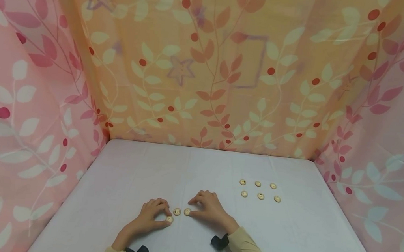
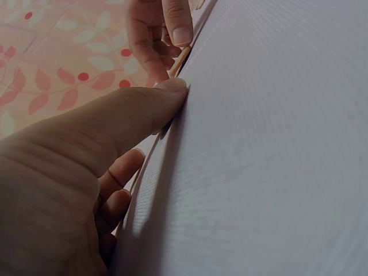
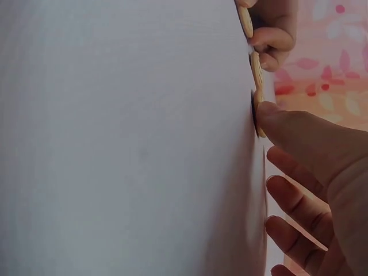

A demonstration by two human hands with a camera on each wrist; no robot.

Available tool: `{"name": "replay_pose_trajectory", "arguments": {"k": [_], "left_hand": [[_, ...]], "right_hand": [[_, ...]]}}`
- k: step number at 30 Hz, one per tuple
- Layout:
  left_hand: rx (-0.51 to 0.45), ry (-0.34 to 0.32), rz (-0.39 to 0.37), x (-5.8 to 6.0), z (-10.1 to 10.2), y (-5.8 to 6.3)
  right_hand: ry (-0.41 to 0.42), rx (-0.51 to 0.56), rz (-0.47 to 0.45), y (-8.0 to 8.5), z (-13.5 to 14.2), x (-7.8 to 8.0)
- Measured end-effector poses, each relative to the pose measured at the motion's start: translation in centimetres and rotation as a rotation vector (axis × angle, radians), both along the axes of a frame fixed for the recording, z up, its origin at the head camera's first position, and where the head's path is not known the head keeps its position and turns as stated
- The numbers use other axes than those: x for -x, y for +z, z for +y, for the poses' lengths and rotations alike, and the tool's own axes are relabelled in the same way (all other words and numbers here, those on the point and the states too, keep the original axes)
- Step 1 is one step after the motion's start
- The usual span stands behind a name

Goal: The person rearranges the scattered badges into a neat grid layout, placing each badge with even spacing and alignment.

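My left hand (image 1: 149, 217) pinches a small round tan disc (image 1: 169, 219) between thumb and index finger, low on the white table. Just right of it a second disc (image 1: 177, 211) lies flat, with a dark mark on its face. My right hand (image 1: 211, 208) touches the right edge of a third disc (image 1: 187, 212) with its thumb, while the index fingertip stands apart above it. In the right wrist view the right thumb (image 3: 299, 132) is against this disc (image 3: 260, 115), the other fingers spread. The left thumb (image 2: 155, 106) mostly hides the left disc in the left wrist view.
Several similar discs (image 1: 260, 196) lie in two rows on the right of the white table (image 1: 141, 168). Patterned curtains (image 1: 214, 63) stand behind the table and along both sides. A black wrist camera (image 1: 219, 243) is strapped on each arm.
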State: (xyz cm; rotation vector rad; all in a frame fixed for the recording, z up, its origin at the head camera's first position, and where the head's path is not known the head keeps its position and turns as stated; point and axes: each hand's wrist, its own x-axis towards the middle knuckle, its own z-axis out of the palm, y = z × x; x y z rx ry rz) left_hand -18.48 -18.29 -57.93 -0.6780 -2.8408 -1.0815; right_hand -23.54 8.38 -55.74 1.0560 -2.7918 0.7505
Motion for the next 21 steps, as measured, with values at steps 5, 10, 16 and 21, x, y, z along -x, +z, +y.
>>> {"name": "replay_pose_trajectory", "arguments": {"k": [5,10,16,21], "left_hand": [[-0.002,-0.005,0.007,-0.01,0.06,0.02],[-0.005,-0.006,0.008,-0.07,0.04,0.01],[-0.003,0.000,0.031,-0.03,0.05,-0.10],[-0.005,0.001,0.049,-0.03,0.06,-0.23]], "right_hand": [[0.019,0.002,0.008,0.31,-0.35,-0.46],[0.023,-0.018,0.003,0.56,-0.57,-0.74],[0.004,-0.068,0.038,0.31,-0.91,-0.65],[-0.003,-0.068,0.059,0.16,-0.95,-0.67]]}}
